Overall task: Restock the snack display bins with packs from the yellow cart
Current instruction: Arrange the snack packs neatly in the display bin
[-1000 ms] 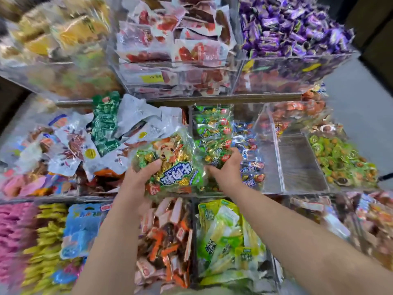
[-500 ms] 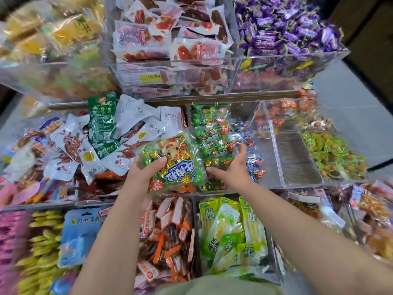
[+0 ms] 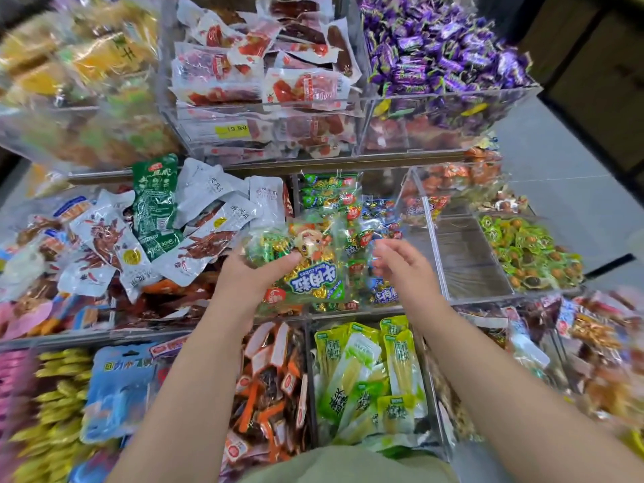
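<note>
Left hand grips the green snack pack by its left side, thumb on top, at the middle of the frame, over the clear bin with similar green sweets. Right hand is just beside the pack's right edge, fingers loosely curled, holding nothing.

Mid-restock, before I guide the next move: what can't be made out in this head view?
Yellow cart: outside the head view's frame.
Bin below the green snack bag: contents there hidden by bag and left hand.
Right hand: whether its fingers pinch the bag's clear edge is lost in glare.
Yellow packs, top left: blurred, labels unreadable.
</note>
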Motion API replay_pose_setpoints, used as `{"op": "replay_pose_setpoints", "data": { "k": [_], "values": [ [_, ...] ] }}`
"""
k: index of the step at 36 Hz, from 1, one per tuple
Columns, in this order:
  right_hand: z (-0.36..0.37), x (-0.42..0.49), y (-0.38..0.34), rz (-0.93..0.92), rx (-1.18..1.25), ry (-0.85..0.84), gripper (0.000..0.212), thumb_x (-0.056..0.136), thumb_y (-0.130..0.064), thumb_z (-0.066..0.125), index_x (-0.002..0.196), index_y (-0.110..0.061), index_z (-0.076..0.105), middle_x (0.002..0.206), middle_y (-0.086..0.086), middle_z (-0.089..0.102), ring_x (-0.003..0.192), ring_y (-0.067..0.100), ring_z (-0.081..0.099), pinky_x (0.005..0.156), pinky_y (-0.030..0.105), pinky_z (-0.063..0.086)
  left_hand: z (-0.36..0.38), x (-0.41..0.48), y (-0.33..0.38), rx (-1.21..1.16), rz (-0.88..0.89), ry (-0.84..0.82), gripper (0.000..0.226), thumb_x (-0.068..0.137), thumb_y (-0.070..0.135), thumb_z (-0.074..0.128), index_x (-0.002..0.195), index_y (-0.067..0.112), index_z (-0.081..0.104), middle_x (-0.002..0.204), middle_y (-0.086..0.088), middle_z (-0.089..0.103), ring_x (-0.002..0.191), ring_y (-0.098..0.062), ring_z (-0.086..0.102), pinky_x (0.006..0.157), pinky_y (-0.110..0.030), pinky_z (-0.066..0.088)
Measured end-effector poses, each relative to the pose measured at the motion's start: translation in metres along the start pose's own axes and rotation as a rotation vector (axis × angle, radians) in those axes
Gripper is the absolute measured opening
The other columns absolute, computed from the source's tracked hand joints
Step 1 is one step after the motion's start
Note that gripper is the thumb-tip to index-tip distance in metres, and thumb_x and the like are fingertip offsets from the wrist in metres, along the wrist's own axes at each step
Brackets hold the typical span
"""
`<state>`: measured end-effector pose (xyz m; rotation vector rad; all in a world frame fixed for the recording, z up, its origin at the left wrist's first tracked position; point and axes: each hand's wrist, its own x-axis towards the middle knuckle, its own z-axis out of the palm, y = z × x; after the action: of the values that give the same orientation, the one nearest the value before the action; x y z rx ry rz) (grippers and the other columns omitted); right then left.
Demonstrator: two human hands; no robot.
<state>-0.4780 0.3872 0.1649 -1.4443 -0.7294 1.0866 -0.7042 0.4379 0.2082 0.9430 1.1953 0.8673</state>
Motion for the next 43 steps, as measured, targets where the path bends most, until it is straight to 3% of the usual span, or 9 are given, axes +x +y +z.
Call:
{"op": "replay_pose_setpoints", "data": {
  "k": [8, 14, 17, 21, 25, 29, 33, 37, 43],
  "values": [
    [0.019, -0.008, -0.018, 0.066, -0.186, -0.36, 0.04, 0.054, -0.047, 0.081, 0.089, -0.041, 0.062, 0.093, -0.005, 0.072, 0.073, 0.007, 0.067, 0.049, 0.02, 0.045, 0.026, 0.001, -0.005, 0.173, 0.015, 0.004, 0.113, 0.029, 0.084, 0.073, 0.127, 0.029, 0.054, 0.125, 0.002, 0.063, 0.115, -0.02, 0.06, 0.095, -0.044, 0.049],
    [-0.008, -0.008, -0.016, 0.262, -0.071, -0.288, 0.068, 0.071, -0.013, 0.078, 0.129, -0.021, 0.046, 0.131, 0.01, 0.053, 0.111, 0.027, 0.056, 0.087, 0.042, 0.05, 0.005, 0.008, -0.002, 0.037, 0.0, 0.072, 0.115, 0.056, 0.073, 0.073, 0.151, 0.031, 0.023, 0.156, 0.0, 0.03, 0.14, -0.024, 0.03, 0.109, -0.047, 0.026],
    [-0.018, -0.012, -0.027, 0.241, -0.328, -0.389, 0.085, 0.075, -0.003, 0.074, 0.143, -0.024, 0.027, 0.124, -0.004, 0.049, 0.104, 0.014, 0.052, 0.054, 0.016, 0.047, -0.004, 0.006, 0.002, -0.032, -0.007, 0.053, 0.1, 0.062, 0.057, 0.079, 0.146, 0.026, 0.034, 0.147, 0.003, 0.042, 0.133, -0.017, 0.037, 0.106, -0.043, 0.028],
    [-0.021, -0.008, -0.042, 0.18, -0.396, -0.308, 0.059, 0.072, 0.0, 0.076, 0.119, -0.023, 0.049, 0.111, 0.009, 0.059, 0.079, 0.007, 0.058, 0.066, 0.014, 0.048, -0.014, 0.013, 0.002, -0.106, 0.006, 0.198, 0.029, 0.08, 0.026, 0.075, 0.104, 0.031, 0.059, 0.095, 0.017, 0.068, 0.089, 0.0, 0.061, 0.071, -0.023, 0.048],
    [-0.028, -0.002, -0.059, 0.064, -0.363, -0.077, 0.045, 0.067, -0.008, 0.082, 0.106, -0.02, 0.063, 0.11, -0.002, 0.065, 0.086, 0.003, 0.062, 0.07, 0.019, 0.051, -0.021, 0.013, 0.002, -0.147, 0.039, 0.246, 0.028, 0.085, 0.018, 0.071, 0.108, 0.026, 0.058, 0.095, 0.011, 0.069, 0.072, 0.003, 0.068, 0.05, -0.016, 0.05],
    [-0.019, -0.002, -0.067, -0.093, -0.587, -0.093, 0.03, 0.068, -0.021, 0.083, 0.088, -0.034, 0.065, 0.094, -0.027, 0.061, 0.077, -0.02, 0.055, 0.059, 0.004, 0.04, -0.022, 0.013, -0.004, -0.166, 0.012, 0.226, 0.025, 0.085, 0.02, 0.072, 0.098, 0.03, 0.053, 0.098, 0.016, 0.06, 0.086, 0.001, 0.055, 0.073, -0.02, 0.043],
    [0.008, 0.002, -0.061, -0.212, -0.998, -0.276, 0.02, 0.074, -0.021, 0.076, 0.09, -0.03, 0.067, 0.103, -0.01, 0.065, 0.088, 0.007, 0.06, 0.071, 0.023, 0.045, -0.02, 0.011, -0.007, -0.184, -0.008, 0.209, 0.02, 0.084, 0.019, 0.072, 0.093, 0.029, 0.057, 0.094, 0.011, 0.067, 0.082, -0.001, 0.064, 0.058, -0.017, 0.051],
    [0.047, 0.009, -0.031, -0.314, -1.532, -0.505, 0.032, 0.08, -0.014, 0.06, 0.109, -0.026, 0.064, 0.109, 0.001, 0.064, 0.102, 0.021, 0.058, 0.08, 0.034, 0.052, -0.019, 0.006, -0.005, -0.203, -0.009, 0.194, 0.037, 0.081, 0.019, 0.074, 0.116, 0.023, 0.06, 0.115, -0.004, 0.069, 0.11, -0.025, 0.064, 0.09, -0.045, 0.053],
    [0.056, 0.007, 0.009, -0.612, -1.373, -0.333, 0.065, 0.076, -0.014, 0.07, 0.136, -0.016, 0.044, 0.12, 0.01, 0.056, 0.114, 0.03, 0.049, 0.089, 0.039, 0.042, -0.023, 0.004, -0.006, -0.195, 0.014, 0.204, 0.024, 0.083, 0.017, 0.073, 0.101, 0.026, 0.06, 0.093, 0.004, 0.075, 0.083, -0.011, 0.072, 0.058, -0.025, 0.056]
  ]
}}
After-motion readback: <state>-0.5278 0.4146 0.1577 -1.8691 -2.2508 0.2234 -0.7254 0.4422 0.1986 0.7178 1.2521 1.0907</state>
